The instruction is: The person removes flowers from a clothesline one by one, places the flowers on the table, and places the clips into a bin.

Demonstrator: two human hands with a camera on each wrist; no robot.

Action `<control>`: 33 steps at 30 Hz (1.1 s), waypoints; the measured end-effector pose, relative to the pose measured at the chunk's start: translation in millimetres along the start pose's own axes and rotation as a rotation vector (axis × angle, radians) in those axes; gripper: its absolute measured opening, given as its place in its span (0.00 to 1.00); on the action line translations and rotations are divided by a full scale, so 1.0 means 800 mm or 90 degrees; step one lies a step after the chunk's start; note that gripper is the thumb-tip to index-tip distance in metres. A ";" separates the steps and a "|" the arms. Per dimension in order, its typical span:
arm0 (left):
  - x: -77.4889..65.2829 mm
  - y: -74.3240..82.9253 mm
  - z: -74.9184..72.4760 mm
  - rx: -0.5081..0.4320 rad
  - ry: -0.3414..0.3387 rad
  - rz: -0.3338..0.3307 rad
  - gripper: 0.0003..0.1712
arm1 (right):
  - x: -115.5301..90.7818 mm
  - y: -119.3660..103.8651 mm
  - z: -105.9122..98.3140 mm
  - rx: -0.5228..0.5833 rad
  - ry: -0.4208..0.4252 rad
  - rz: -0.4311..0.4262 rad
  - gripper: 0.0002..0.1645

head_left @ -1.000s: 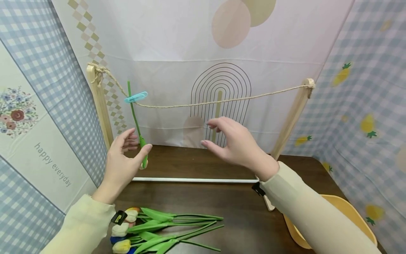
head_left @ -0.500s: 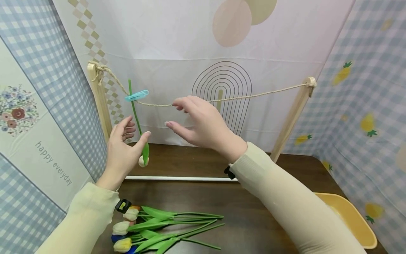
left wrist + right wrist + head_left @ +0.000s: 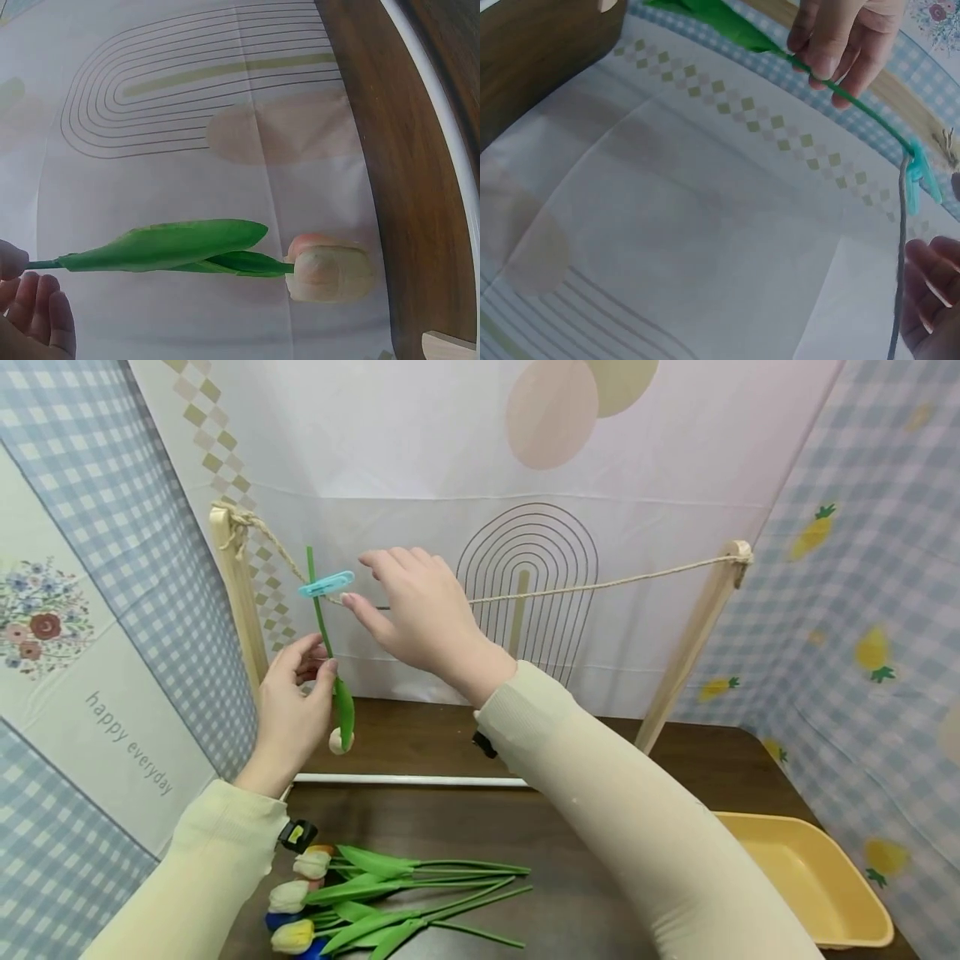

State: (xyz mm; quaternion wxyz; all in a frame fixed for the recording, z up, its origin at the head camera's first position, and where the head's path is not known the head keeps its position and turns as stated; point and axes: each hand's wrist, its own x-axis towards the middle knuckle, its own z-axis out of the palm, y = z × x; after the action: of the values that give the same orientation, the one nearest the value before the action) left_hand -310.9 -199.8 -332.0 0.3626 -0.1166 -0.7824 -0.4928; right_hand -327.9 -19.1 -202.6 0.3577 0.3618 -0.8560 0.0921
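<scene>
A pale tulip [image 3: 330, 274] with green leaves [image 3: 342, 706] hangs head down from the rope [image 3: 615, 582]. A light blue clothespin [image 3: 327, 583] clips its stem there. My left hand [image 3: 296, 693] pinches the stem between thumb and fingers, below the clothespin and above the leaves; the right wrist view shows this left hand [image 3: 847, 41] on the stem too. Just right of the clothespin, my right hand [image 3: 420, 610] is raised in front of the rope, thumb and fingers apart and holding nothing. It hides a stretch of the rope.
Several tulips [image 3: 367, 893] lie on the dark table at the front left. A yellow basin [image 3: 810, 881] stands at the right. Wooden posts [image 3: 686, 652] carry the rope's ends, and a white bar [image 3: 420, 780] runs low between them.
My right hand has moved left and up to beside the clothespin. My left hand has risen slightly, and its thumb and fingers have closed on the tulip's stem.
</scene>
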 end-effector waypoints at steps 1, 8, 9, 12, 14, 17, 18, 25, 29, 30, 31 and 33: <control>0.001 0.000 0.001 0.004 0.002 0.001 0.21 | 0.003 -0.002 0.001 -0.014 -0.015 0.015 0.31; 0.003 0.003 0.004 0.013 0.001 -0.001 0.19 | 0.015 -0.009 0.009 -0.054 -0.070 0.054 0.33; 0.003 0.003 0.004 0.013 0.000 -0.001 0.19 | 0.015 -0.009 0.010 -0.056 -0.073 0.053 0.33; 0.003 0.004 0.005 0.017 -0.002 0.001 0.16 | 0.016 -0.009 0.014 -0.053 -0.072 0.048 0.32; 0.004 0.003 0.007 0.017 0.000 0.008 0.15 | 0.015 -0.009 0.017 -0.042 -0.062 0.047 0.29; 0.004 0.004 0.007 0.017 0.007 0.017 0.13 | 0.015 -0.011 0.019 -0.021 -0.041 0.046 0.25; 0.004 0.004 0.007 0.016 0.010 0.020 0.13 | 0.015 -0.012 0.020 -0.013 -0.034 0.044 0.24; 0.003 0.003 0.005 0.019 0.017 0.018 0.12 | 0.011 -0.021 0.019 0.054 -0.008 0.045 0.14; 0.002 0.003 0.004 0.023 0.010 0.010 0.12 | 0.008 -0.025 0.017 0.087 -0.001 0.050 0.09; 0.002 0.003 0.004 0.025 0.009 0.009 0.12 | 0.008 -0.026 0.017 0.092 0.002 0.048 0.08; 0.001 0.003 0.004 0.025 0.007 0.008 0.12 | 0.008 -0.027 0.017 0.094 0.007 0.043 0.07; 0.000 0.003 0.004 0.027 0.005 0.009 0.12 | 0.007 -0.029 0.016 0.096 0.016 0.032 0.07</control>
State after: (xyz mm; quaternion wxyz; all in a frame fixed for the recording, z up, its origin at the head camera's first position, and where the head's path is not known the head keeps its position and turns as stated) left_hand -311.3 -196.1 -331.1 0.3716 -0.1120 -0.7903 -0.4740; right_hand -321.9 -44.1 -210.9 0.3373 0.3650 -0.8509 0.1700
